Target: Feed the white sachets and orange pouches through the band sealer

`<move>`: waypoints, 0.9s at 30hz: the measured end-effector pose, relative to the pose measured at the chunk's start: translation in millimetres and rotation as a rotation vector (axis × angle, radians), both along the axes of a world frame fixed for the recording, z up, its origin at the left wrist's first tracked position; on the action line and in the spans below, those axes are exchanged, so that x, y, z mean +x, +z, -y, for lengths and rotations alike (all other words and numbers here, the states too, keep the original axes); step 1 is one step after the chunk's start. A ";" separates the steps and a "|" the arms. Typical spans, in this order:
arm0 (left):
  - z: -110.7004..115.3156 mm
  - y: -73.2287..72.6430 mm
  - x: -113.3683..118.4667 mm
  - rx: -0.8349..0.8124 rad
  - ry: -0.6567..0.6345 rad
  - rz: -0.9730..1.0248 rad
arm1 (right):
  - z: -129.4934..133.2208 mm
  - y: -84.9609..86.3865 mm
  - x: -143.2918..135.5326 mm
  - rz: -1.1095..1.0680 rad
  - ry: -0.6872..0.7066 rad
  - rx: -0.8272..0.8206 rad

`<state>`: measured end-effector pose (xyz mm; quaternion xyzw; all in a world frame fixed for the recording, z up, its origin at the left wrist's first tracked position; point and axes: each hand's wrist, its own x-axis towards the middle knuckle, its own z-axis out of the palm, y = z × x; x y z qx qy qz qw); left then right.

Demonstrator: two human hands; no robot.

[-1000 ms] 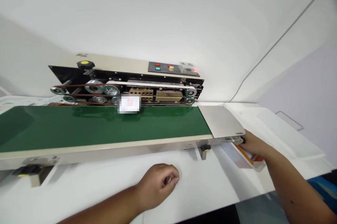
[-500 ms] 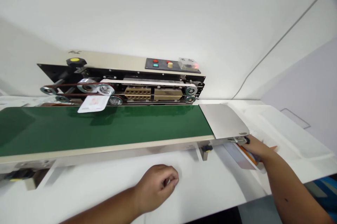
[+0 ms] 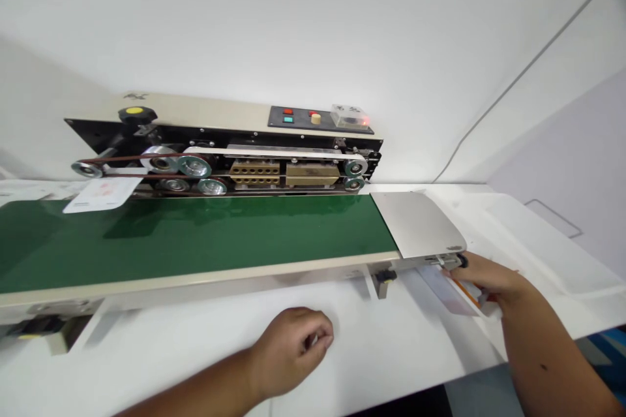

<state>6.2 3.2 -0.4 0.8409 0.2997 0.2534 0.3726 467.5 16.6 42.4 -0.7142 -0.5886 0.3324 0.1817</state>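
My left hand [image 3: 292, 353] rests on the white table in front of the conveyor, its fingers curled together with nothing seen in them. At the far right, my right hand [image 3: 486, 275] reaches into a translucent plastic bin [image 3: 447, 296] beside the metal end plate [image 3: 418, 224]. Its fingers are mostly hidden there, and whatever they touch cannot be made out. A flat white packet [image 3: 104, 195] with faint reddish print hangs by its upper edge from the belts of a band sealing machine [image 3: 205, 113], out over the green conveyor belt [image 3: 244, 229].
The machine's control panel [image 3: 303, 118] carries coloured switches and a knob. Black adjusting knobs [image 3: 386, 276] stick out below the conveyor's front edge. A large white tray [image 3: 542, 241] lies at the right, and a grey cable [image 3: 508, 84] runs along the wall.
The white packet has travelled left along the machine, to near its left end pulley. My right hand has shifted slightly within the bin. My left hand stays where it was.
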 end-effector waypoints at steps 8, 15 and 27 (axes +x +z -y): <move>0.0 1.4 -0.1 -0.008 -0.011 -0.040 | -1.6 -12.0 12.2 0.040 -0.062 -0.038; -0.6 3.2 0.9 -0.008 -0.020 -0.037 | -1.4 3.5 -7.1 0.126 -0.056 -0.035; -0.3 3.5 0.3 0.002 -0.039 -0.043 | -3.3 -11.3 -8.1 0.316 -0.055 0.043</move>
